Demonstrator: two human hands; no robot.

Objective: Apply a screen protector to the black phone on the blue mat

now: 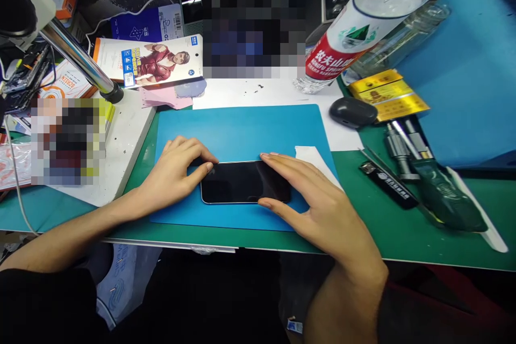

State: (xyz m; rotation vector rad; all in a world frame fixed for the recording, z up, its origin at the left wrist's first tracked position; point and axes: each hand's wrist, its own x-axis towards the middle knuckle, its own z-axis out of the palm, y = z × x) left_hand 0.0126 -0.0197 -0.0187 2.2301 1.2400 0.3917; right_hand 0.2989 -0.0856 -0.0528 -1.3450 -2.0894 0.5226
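A smartphone point(237, 184) with a dark screen lies face up and sideways on a blue mat point(237, 129). At its left end, my left hand point(179, 169) holds the upper corner, thumb on the edge and fingers curled behind. My right hand point(318, 199) spans the right end, with the thumb on the near edge and the fingertips along the far edge. Part of the phone's right end is hidden by that hand. A piece of white paper point(314, 161) lies on the mat just beyond my right fingers.
A large water bottle point(342, 37) stands at back right, near a black oval case point(352, 113) and a gold packet point(389, 94). Tweezers, a black tool point(389, 185) and a green-handled tool point(447, 193) lie right. Boxes point(161, 62) and a metal lamp post point(80, 59) crowd the left.
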